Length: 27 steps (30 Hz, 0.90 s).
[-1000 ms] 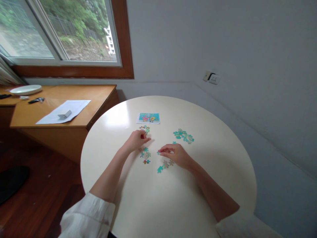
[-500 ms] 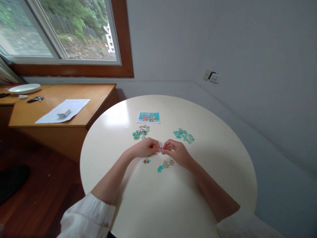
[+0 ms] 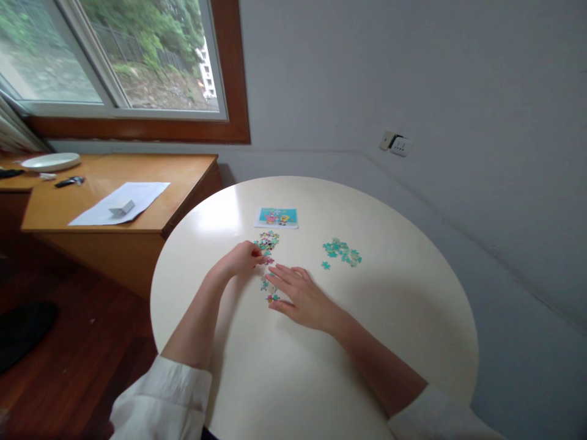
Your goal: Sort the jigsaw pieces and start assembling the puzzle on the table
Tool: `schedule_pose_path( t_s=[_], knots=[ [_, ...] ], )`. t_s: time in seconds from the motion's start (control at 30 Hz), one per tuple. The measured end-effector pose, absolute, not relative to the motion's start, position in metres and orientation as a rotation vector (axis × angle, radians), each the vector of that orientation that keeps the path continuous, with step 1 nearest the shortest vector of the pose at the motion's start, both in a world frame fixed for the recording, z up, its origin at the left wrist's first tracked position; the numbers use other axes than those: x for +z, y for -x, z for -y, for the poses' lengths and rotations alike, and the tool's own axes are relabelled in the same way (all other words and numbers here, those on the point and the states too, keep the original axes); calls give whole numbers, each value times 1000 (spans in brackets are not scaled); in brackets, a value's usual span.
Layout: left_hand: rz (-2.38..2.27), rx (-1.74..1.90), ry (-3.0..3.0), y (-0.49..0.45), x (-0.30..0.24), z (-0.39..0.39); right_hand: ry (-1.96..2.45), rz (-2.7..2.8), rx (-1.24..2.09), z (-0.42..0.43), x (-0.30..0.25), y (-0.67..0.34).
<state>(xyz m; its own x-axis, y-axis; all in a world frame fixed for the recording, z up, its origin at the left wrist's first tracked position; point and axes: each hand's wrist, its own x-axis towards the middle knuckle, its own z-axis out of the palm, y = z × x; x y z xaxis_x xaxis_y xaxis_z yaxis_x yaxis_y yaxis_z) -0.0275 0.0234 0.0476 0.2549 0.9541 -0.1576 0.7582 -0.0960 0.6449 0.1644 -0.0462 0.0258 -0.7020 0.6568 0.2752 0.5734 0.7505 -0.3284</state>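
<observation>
Small jigsaw pieces lie on a round cream table (image 3: pixel 389 330). My left hand (image 3: pixel 241 260) is curled, its fingertips pinching at a colourful heap of pieces (image 3: pixel 266 241) below a printed cartoon picture card (image 3: pixel 278 217). My right hand (image 3: pixel 300 296) lies flat with fingers stretched out, the fingertips resting on a short joined strip of pieces (image 3: pixel 268 286). A separate teal cluster of pieces (image 3: pixel 343 251) sits to the right, apart from both hands.
A wooden desk (image 3: pixel 151 232) stands left of the table, bearing a sheet of paper (image 3: pixel 119 201) with a small box, a white plate (image 3: pixel 50 161) and dark items. A window is behind it. A wall socket (image 3: pixel 397 144) is at the right.
The hands, which met at the middle half a second ago, have parted. My left hand went back up to the colourful heap; my right hand opened and slid left onto the joined strip.
</observation>
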Motion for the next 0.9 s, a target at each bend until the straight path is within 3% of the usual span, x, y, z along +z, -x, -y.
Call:
schedule_pose_path(
  t_s=[0.9],
  knots=[
    [-1812,306,-1898,40,34,-31,1001,2500,239,44,19,-164]
  ],
)
